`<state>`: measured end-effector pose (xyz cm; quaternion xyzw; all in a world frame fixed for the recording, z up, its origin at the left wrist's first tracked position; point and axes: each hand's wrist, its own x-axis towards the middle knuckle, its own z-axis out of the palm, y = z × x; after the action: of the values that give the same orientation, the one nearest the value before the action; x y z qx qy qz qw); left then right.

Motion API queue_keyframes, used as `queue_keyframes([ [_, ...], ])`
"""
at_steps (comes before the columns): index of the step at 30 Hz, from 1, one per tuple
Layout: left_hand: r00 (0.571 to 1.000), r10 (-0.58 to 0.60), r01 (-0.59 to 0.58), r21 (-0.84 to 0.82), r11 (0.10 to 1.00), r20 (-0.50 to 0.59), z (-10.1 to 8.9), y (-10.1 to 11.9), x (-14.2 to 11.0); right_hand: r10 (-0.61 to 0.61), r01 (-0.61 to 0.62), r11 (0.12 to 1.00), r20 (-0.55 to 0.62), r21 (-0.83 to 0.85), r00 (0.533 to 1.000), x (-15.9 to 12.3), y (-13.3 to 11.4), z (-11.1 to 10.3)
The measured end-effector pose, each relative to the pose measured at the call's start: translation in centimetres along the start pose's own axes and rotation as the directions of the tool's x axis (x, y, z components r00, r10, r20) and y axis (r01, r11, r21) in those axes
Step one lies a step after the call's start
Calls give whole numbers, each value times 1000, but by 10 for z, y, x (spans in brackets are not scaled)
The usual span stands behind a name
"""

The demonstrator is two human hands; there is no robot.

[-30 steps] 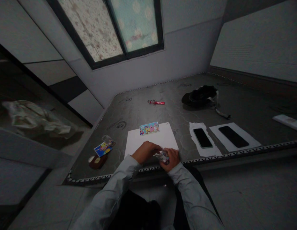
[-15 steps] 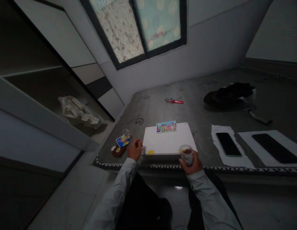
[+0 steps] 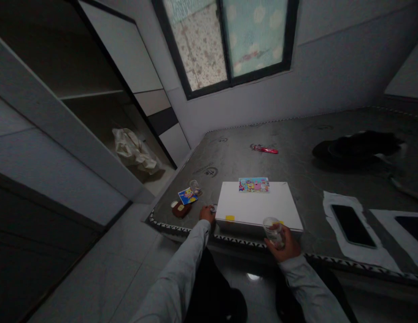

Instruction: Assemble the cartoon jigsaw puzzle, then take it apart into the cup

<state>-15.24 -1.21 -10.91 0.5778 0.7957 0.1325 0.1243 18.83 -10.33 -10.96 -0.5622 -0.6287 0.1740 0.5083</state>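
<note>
My right hand [image 3: 287, 246] is wrapped round a clear plastic cup [image 3: 271, 228], held at the front right corner of a white box [image 3: 257, 202]. Whatever is inside the cup is too dim to make out. Low beside the box's left side, my left hand [image 3: 206, 214] has its fingers closed at a small clear round piece [image 3: 213, 208], partly hidden by them. A colourful cartoon card [image 3: 253, 185] lies on the back of the box. To the left of that hand are a blue cartoon card [image 3: 187, 196], a small clear packet [image 3: 195, 186] and a brown case [image 3: 181, 210].
The box rests near the striped edge of a grey mattress [image 3: 229, 157]. A red item [image 3: 266, 150] lies farther back. At right are a dark cap [image 3: 353, 150] and a phone [image 3: 353, 225] on white paper. A wardrobe with a plastic bag [image 3: 136, 150] stands left.
The view has swung left, so everything sits farther right in it. My left hand has gone down beside the box. The cup stays in my right hand, now tilted a little.
</note>
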Motion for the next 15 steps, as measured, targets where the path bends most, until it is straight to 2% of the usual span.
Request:
queue_keyframes([
  [4,999,-50,50,-39,998,-12,5,-7,3,-7,4,997,-33,-74,999,-4,13,7],
  [8,990,-121,113,-111,987,-70,0,-17,0,-41,37,995,-40,-96,998,-6,16,7],
  [12,977,-169,143,-188,972,-131,-9,-30,-11,-85,83,993,-22,-86,996,-12,16,12],
  [15,979,-155,122,-230,966,-134,-8,-40,-23,-106,106,993,3,-57,994,-17,15,18],
])
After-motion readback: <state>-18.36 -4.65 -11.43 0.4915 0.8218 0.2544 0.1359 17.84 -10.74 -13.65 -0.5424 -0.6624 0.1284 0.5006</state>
